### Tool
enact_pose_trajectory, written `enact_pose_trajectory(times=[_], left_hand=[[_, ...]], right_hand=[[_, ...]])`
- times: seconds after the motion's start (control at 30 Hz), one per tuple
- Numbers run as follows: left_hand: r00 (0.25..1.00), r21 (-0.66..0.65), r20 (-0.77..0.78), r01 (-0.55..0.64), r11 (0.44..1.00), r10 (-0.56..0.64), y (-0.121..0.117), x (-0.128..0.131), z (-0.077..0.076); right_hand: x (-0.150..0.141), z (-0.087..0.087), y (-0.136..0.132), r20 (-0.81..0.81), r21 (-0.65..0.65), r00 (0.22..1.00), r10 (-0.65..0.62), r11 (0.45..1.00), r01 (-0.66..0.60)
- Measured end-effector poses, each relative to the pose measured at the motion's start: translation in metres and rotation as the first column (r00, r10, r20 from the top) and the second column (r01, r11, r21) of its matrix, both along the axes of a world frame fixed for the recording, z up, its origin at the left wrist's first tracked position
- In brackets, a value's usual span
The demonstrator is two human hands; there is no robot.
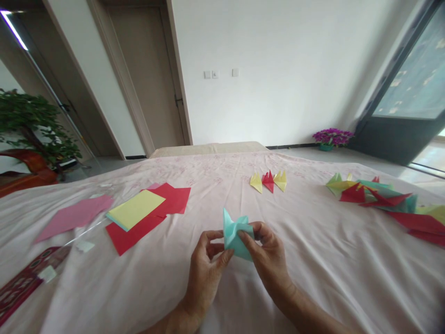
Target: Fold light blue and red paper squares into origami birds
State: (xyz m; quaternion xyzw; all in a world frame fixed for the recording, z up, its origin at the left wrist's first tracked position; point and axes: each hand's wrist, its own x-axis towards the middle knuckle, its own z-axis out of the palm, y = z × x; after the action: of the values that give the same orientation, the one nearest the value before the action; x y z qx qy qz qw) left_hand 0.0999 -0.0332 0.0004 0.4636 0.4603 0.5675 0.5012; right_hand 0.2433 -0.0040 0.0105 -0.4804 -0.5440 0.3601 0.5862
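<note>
A home, shown by the patterned tablecloth [208, 174], panelled door [142, 69], potted plant [28, 113] and purple flowers [333, 136].

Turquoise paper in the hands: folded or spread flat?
Folded: the turquoise paper shows bent surfaces and raised points between the left hand and right hand.

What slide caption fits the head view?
Left hand and right hand hold folded turquoise paper over a pale tablecloth, flat sheets to the left, folded shapes to the right.
</note>
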Motion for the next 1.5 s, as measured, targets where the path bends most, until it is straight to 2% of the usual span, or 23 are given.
enact_pose_trajectory(times=[0.27,0.43,0.5,0.6,0.73,0.97,1.13,1.27,1.33,1.4,1.5], left_hand=[[0.998,0.067,0.038,-0.050,0.996,0.048,0.003,-0.002,-0.002],[0.997,0.029,0.058,-0.054,0.998,0.052,0.007,-0.009,-0.003],[0.993,-0.004,0.112,-0.033,0.999,0.034,0.009,-0.010,-0.005],[0.965,-0.055,0.262,0.021,0.998,-0.006,0.014,-0.010,-0.009],[0.912,-0.132,0.401,0.150,0.980,-0.085,0.016,-0.010,-0.012],[0.817,-0.245,0.534,0.395,0.886,-0.217,0.016,-0.015,-0.007],[0.765,-0.258,0.608,0.443,0.859,-0.213,0.016,-0.018,-0.006],[0.717,-0.225,0.656,0.484,0.845,-0.236,0.017,-0.020,-0.007],[0.703,-0.217,0.673,0.485,0.847,-0.230,0.017,-0.021,-0.006],[0.704,-0.247,0.688,0.455,0.855,-0.176,0.018,-0.021,-0.005],[0.708,-0.351,0.706,0.362,0.863,-0.010,0.019,-0.020,-0.004]], right_hand=[[-0.001,0.003,-0.004,0.053,0.045,0.999,-0.001,0.999,-0.001],[-0.002,-0.001,-0.005,-0.041,0.090,0.998,0.057,0.994,-0.053],[-0.002,-0.003,-0.005,-0.092,0.078,0.992,0.087,0.994,-0.080],[-0.001,-0.007,-0.002,-0.157,0.025,0.981,0.117,0.993,-0.115],[0.002,-0.010,0.003,-0.193,-0.003,0.967,0.167,0.985,-0.171],[0.005,-0.006,0.004,-0.173,-0.005,0.960,0.219,0.975,-0.223],[0.005,-0.001,-0.001,-0.086,0.073,0.966,0.242,0.969,-0.237],[0.004,0.001,-0.003,-0.072,0.084,0.956,0.286,0.956,-0.280],[0.005,0.002,-0.005,-0.080,0.085,0.943,0.324,0.944,-0.318],[0.008,0.004,-0.006,-0.049,0.104,0.943,0.329,0.941,-0.323],[0.014,0.005,-0.007,0.172,0.256,0.944,0.281,0.913,-0.319]])
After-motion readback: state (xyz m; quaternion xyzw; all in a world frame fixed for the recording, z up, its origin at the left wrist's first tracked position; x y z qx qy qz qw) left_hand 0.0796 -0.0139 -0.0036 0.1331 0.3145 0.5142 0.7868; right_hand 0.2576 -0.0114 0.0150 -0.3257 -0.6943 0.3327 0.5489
